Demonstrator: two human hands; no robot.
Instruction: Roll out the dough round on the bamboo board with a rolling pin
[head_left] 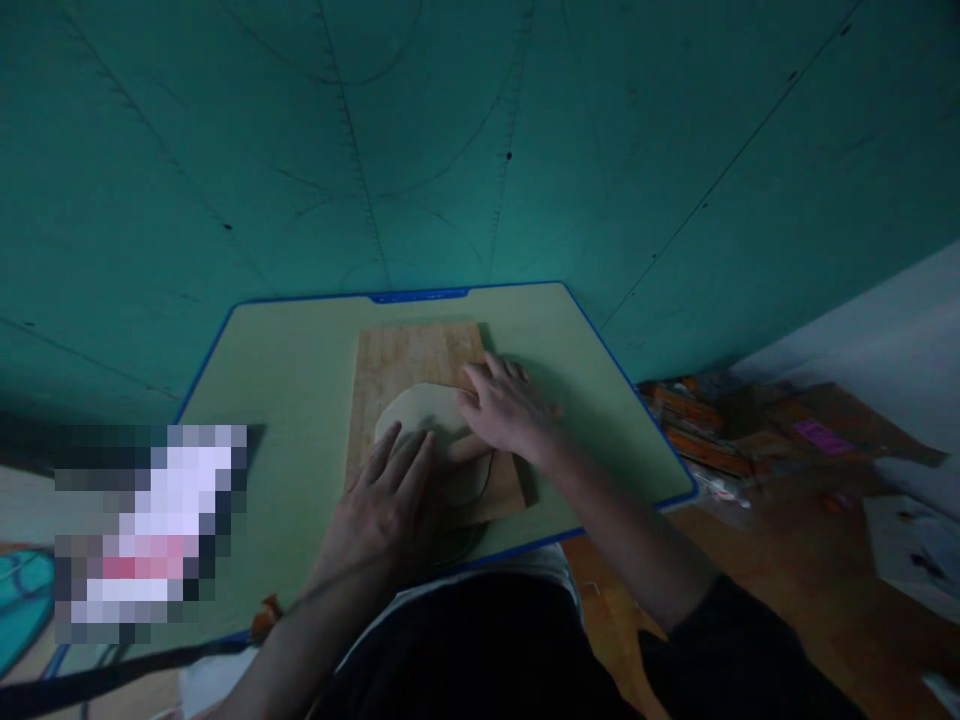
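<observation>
A pale, flat, rounded sheet of dough (426,400) lies on a wooden cutting board (416,345). My left hand (386,505) rests at the near left of the sheet, fingers stretched out and touching its surface. Over the right edge of the dough is my right hand (506,405), curled on a slim wooden rolling pin (471,448). One end of the pin lies on the dough and the other pokes out past the hand; its middle is covered by my palm.
The board lies on a pale tabletop (300,380) with a blue rim, against a green wall (450,130). A blurred-out device (165,530) stands at the left, near a dark strap or cable. Boxes (690,420) and cardboard lie on the floor at right.
</observation>
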